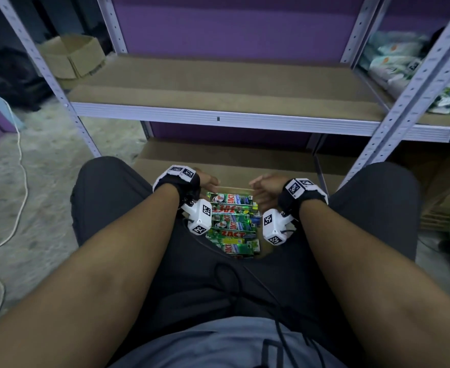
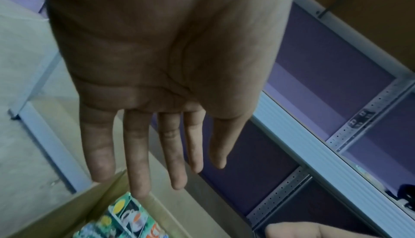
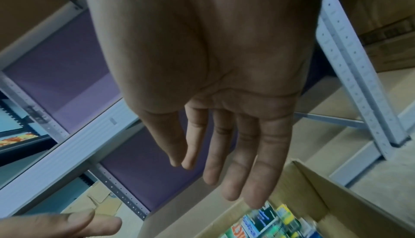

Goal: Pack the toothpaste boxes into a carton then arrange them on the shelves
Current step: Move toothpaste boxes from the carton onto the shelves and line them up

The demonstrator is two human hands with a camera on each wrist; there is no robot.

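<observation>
Metal rack (image 1: 218,120), grey slotted uprights, brown board shelves. Middle shelf (image 1: 218,83) bare in its central bay. Bottom shelf (image 1: 218,155) low, near the floor (image 1: 40,166); open carton (image 3: 319,195) of toothpaste boxes (image 1: 232,221) in front of it. White cable (image 1: 19,155) lying on floor at left.

Black wrist straps (image 1: 177,181), white tagged camera modules (image 1: 198,217), dark shorts (image 1: 107,197).
</observation>
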